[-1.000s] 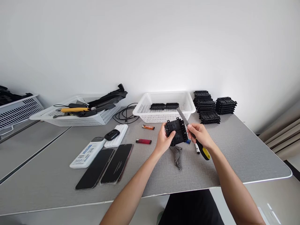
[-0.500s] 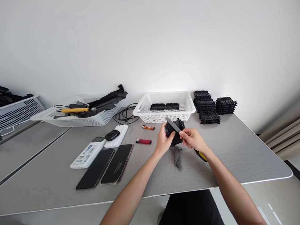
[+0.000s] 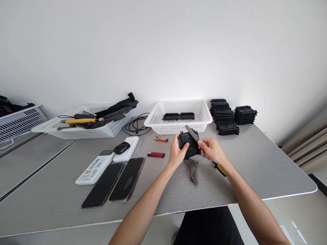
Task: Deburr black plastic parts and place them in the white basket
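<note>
Before the white basket (image 3: 178, 115), hands gripping black part (image 3: 188, 145) and, seemingly, file (image 3: 192, 133).

Grey table (image 3: 268, 163), plain white wall (image 3: 163, 47)

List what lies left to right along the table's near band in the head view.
Two phones → red lighter → left hand → black part → right hand.
</note>
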Tool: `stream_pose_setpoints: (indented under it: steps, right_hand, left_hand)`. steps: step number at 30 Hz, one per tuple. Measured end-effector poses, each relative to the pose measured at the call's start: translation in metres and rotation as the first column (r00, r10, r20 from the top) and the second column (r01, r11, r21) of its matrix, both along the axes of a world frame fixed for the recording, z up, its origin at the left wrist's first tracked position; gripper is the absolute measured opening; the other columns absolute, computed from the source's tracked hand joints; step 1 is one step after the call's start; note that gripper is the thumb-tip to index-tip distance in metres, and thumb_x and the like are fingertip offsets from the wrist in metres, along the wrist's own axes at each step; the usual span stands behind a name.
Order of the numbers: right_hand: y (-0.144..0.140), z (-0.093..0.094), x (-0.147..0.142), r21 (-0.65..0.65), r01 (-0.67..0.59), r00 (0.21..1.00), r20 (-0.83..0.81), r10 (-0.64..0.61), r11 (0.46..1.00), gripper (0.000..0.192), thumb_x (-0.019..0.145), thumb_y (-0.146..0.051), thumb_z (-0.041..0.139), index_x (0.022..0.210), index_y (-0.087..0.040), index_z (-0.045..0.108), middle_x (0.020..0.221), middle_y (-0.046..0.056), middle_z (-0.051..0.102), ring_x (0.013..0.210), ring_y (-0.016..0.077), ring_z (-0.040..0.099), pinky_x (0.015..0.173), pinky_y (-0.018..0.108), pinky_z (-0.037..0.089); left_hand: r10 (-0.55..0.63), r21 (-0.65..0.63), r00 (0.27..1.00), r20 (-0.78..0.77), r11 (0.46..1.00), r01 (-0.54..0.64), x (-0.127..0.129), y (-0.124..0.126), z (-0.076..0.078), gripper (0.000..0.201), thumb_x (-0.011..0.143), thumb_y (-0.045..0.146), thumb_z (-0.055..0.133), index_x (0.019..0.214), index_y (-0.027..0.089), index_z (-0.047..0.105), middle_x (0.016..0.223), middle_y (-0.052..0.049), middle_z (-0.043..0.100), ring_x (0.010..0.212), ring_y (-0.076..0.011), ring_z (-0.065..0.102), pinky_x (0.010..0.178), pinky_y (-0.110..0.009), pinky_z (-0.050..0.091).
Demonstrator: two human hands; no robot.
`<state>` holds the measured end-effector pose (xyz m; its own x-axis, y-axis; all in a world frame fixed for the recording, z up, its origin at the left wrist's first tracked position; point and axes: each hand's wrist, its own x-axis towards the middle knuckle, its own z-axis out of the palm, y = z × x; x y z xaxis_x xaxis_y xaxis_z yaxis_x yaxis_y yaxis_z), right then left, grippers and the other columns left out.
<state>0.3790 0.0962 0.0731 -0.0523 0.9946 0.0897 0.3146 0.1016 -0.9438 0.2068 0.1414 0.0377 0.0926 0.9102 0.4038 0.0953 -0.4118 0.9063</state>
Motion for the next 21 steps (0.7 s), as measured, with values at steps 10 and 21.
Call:
stream_pose_setpoints:
  steps: [10, 21]
  right_hand:
    - [-0.0024, 0.0023, 0.001, -0.011, -0.031, 0.999, -0.04, 0.031, 0.999, 0.036, 0.09, -0.047, 0.047, 0.068, -0.019, 0.053, 0.047, -0.002, 0.054, 0.033, 0.0086, 0.039, 0.035, 0.02, 0.028]
    - [-0.0013, 0.0021, 0.0027, -0.033, -0.03, 0.998, -0.056, 0.028, 0.999, 0.038, 0.088, -0.05, 0.049, 0.068, -0.019, 0.053, 0.046, -0.003, 0.053, 0.032, 0.0086, 0.038, 0.034, 0.02, 0.028]
  left_hand:
    - [0.025, 0.032, 0.999, -0.043, 0.999, -0.023, -0.0008, -0.0028, 0.0022, 0.036, 0.08, 0.03, 0.065, 0.112, 0.021, 0.051, 0.1, -0.006, 0.065, 0.095, -0.0225, 0.064, 0.088, -0.037, 0.048]
    - [0.036, 0.017, 0.999, -0.001, 0.999, -0.036, -0.003, 0.0008, 0.0027, 0.039, 0.078, 0.032, 0.067, 0.113, 0.021, 0.051, 0.098, -0.005, 0.065, 0.092, -0.0221, 0.064, 0.086, -0.037, 0.049]
